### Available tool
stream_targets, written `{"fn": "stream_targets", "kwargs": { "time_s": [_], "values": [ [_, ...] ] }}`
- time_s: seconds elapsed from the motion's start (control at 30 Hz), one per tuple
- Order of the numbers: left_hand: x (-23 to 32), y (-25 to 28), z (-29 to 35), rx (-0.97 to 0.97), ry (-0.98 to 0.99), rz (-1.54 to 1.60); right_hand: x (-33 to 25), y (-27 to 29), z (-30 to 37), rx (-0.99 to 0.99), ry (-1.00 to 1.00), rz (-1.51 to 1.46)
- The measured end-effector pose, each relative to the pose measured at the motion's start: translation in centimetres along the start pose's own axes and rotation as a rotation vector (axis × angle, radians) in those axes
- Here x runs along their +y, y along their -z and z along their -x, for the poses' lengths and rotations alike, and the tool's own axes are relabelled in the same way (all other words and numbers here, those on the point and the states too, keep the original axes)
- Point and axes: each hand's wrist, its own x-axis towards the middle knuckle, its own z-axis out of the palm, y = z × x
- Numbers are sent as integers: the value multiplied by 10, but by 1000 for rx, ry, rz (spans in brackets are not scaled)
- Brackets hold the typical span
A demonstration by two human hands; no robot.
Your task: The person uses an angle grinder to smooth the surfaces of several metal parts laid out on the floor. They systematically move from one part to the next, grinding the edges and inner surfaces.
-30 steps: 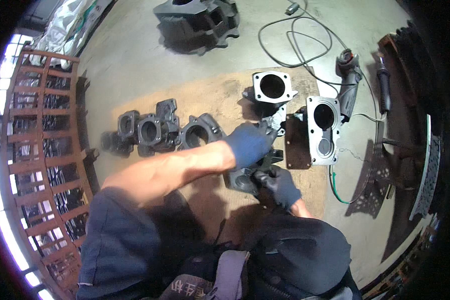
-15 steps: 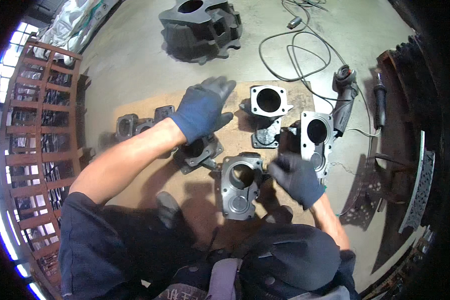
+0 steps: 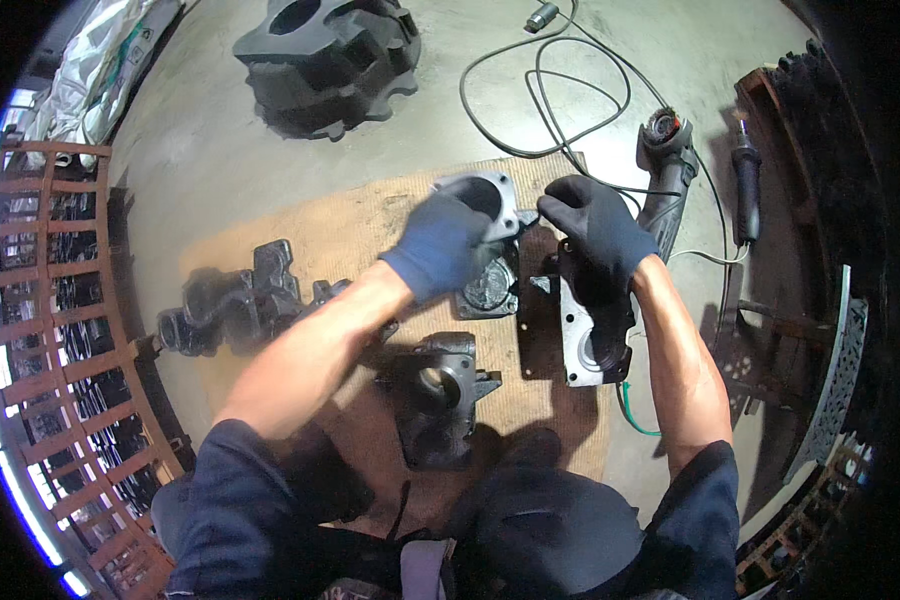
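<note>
A grey cast-metal housing (image 3: 505,190) with a round bore stands at the far middle of the mat. My left hand (image 3: 438,245), in a blue glove, is closed on its near left side, slightly blurred. My right hand (image 3: 600,228), in a dark glove, has its fingers curled together at the tip of the housing's right lug; whether they pinch it is hidden. Below that hand lies a flat-faced housing (image 3: 585,345), partly covered by it. Nearer to me, a shaded housing (image 3: 440,400) lies with its bore showing. A round-capped metal part (image 3: 488,285) sits just below the held housing.
A brown mat (image 3: 290,250) lies under the parts, with more dark castings (image 3: 245,300) at its left. A large casting (image 3: 330,70) stands on the floor beyond. An angle grinder (image 3: 668,170), its looping cable (image 3: 470,110) and another corded tool (image 3: 746,190) lie right. Rusty racking (image 3: 50,290) borders the left.
My left hand has come down from above the left castings onto the far housing. My right hand has moved away from me to that housing's right side. The whole view has shifted.
</note>
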Motion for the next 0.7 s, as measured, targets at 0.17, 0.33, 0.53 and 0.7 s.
{"fn": "stream_targets", "kwargs": {
  "time_s": [0.17,0.33,0.53,0.7],
  "values": [
    [-52,35,-8,14,266,384,-5,-2,-48,-122,-47,-81],
    [-96,71,14,-97,475,295,-44,-43,-79,-331,-317,-647],
    [-110,50,45,69,574,515,-35,-101,-105,-153,295,-403],
    [-103,22,50,160,622,863,-50,-74,-102,-161,219,118]
  ]
}}
